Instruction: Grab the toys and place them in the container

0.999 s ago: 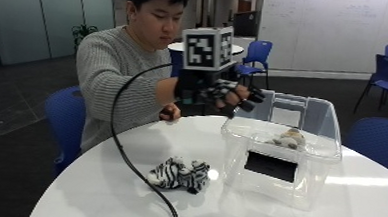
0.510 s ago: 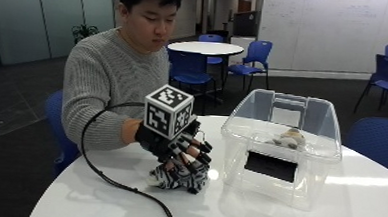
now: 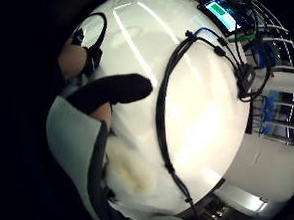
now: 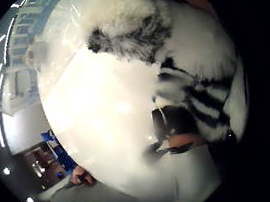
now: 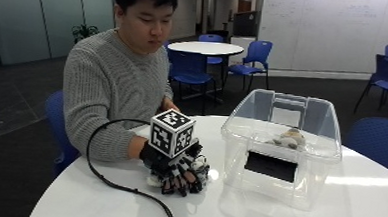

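Beside the clear container [image 5: 282,143], the gloved right hand [image 5: 177,170] had come down and curled its fingers round the striped toy [image 4: 191,73], ready to lift it.

In the outside view the gloved right hand [image 5: 180,174] lies over the black-and-white striped plush toy [image 5: 201,170] on the white table [image 5: 348,216], hiding nearly all of it. Whether the fingers curl round the toy cannot be told. A small pale toy [image 5: 288,138] inside the clear container [image 5: 282,145] is too blurred to identify.
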Action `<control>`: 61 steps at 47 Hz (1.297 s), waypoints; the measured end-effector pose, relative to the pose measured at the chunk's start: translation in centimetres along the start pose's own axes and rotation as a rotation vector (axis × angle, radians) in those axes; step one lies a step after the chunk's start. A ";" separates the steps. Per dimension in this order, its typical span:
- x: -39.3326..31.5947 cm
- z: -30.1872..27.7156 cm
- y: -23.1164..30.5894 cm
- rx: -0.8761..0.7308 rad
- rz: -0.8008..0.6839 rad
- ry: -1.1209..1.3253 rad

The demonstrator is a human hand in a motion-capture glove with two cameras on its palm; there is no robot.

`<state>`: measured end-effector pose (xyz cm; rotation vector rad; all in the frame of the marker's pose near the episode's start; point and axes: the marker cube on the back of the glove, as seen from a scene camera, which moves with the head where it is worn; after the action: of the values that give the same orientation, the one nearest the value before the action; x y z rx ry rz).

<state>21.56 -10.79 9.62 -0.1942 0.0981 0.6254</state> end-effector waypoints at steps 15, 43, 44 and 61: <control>1.0 -2.8 -0.1 0.239 0.003 -0.230; -10.8 -25.2 -7.5 0.377 -0.292 -0.391; -12.3 -25.2 -8.2 0.373 -0.301 -0.385; -23.3 -20.3 -11.6 0.160 -0.399 -0.200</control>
<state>8.89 -37.54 -4.99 0.0068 -0.0830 0.2344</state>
